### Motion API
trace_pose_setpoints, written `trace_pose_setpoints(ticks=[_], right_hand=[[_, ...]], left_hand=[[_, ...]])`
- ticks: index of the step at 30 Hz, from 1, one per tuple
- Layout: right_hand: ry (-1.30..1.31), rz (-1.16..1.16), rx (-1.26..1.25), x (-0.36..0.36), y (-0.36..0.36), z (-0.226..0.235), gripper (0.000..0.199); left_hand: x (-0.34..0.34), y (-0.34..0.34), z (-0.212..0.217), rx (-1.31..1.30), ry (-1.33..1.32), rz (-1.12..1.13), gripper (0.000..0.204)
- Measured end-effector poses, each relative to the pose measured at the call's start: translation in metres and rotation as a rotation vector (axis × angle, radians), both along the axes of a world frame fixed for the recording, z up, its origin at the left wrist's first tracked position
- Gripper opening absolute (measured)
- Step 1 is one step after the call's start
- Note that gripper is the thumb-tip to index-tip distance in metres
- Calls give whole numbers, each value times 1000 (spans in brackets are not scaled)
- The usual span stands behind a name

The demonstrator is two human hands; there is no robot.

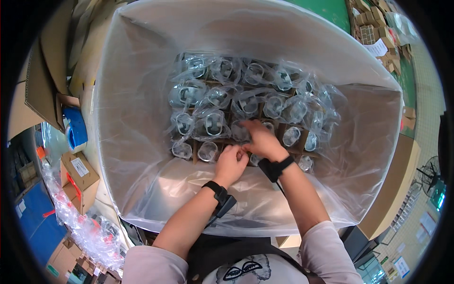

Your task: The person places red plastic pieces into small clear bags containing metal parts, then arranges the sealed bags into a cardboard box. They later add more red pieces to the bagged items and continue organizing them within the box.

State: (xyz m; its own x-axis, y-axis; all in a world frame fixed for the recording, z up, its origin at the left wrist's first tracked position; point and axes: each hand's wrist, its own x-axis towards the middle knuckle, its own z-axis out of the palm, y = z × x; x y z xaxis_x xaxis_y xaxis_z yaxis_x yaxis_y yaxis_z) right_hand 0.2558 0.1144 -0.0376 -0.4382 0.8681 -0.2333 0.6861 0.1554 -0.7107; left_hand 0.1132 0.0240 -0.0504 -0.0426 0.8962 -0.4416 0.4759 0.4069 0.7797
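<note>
"What's hiding from you?"

"Plenty. The big plastic-lined box [302,26] is filling most of the view, and the cardboard grid [195,151] inside it is mostly lying under crumpled clear bags [326,97]. Metal parts [213,124] are sitting in them, glare and folds blurring their outlines. The right hand [265,139] is covering some cells, and the left hand [231,163] is overlapping the right thumb, so its fingertips are hard to make out."

"Where's the part they're working at?"

"That bagged part [240,132] is sitting at nine o'clock from the right hand and between twelve and one from the left."

"How are they gripping?"

"The right forefinger and thumb are standing apart beside it; I can't tell whether they're pinching its bag. The left fingers are bunching together; what they're pinching, if anything, I can't tell."

"Any room?"

"Bare liner [194,182] is spreading at six o'clock, toward the near rim [246,232]. The side walls [369,111] are standing well apart at three and nine, while neighbouring parts are crowding close at ten and twelve."
</note>
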Motion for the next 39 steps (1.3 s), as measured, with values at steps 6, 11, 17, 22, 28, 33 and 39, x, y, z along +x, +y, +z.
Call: trace_pose_setpoints(ticks=[6,11,17,22,28,33,39], right_hand=[[-212,-65,-441,9,4,22,23],[-257,-182,385,-19,-6,24,28],[-165,-193,163,-23,19,28,13],[58,-269,-198,40,30,64,21],[-609,97,3,56,-6,-44,21],[-490,-18,-187,49,3,-41,16],[6,-304,-356,88,-10,-20,24]], left_hand=[[-34,15,-8,-378,121,-70,55],[-9,31,0,-292,372,-10,44],[-28,26,12,-138,390,107,33],[-55,8,44,-305,133,146,48],[39,13,36,-1,-8,-466,36],[85,23,7,-273,344,-597,64],[80,31,-8,-339,284,-493,66]])
